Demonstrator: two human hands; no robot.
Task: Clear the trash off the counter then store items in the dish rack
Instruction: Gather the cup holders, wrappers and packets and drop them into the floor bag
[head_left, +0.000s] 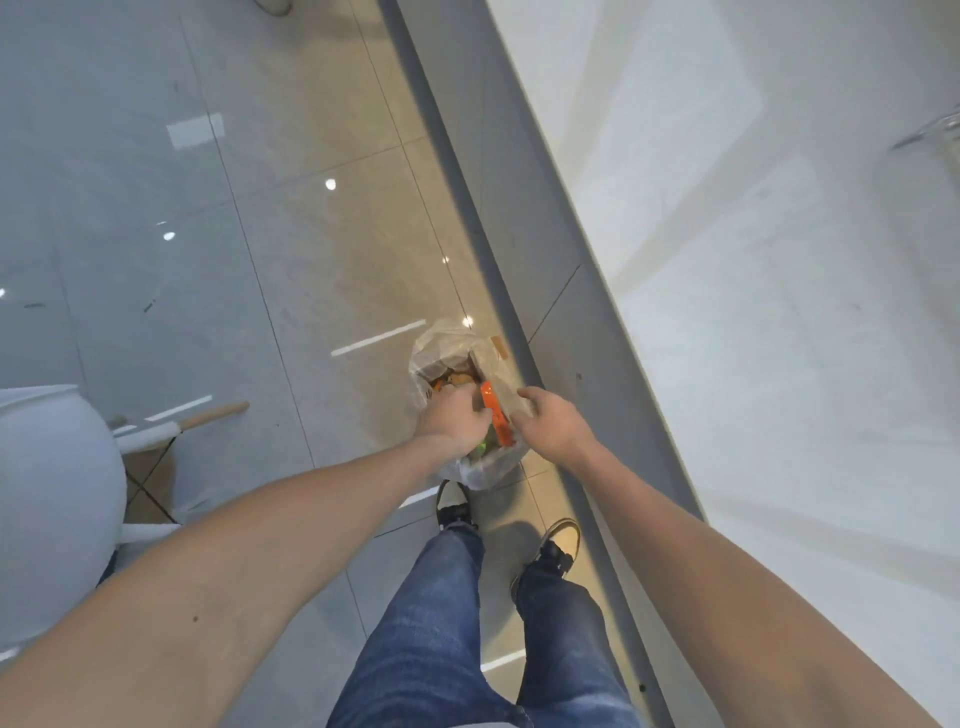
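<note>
A trash bin lined with a clear plastic bag (441, 345) stands on the floor against the counter's grey side. Inside it lie brown scraps and an orange wrapper (496, 418). My left hand (457, 423) reaches down into the bin's mouth, its fingers curled on something green and on the orange wrapper; what exactly it holds is hidden. My right hand (545, 426) hovers at the bin's right rim, fingers loosely bent, touching the bag's edge. The white counter (779, 312) fills the right side.
A white chair (57, 499) with wooden legs stands at the left. My jeans and shoes (558, 545) are just below the bin. A glass item (935, 130) shows at the counter's far right edge. Glossy floor tiles stretch to the left.
</note>
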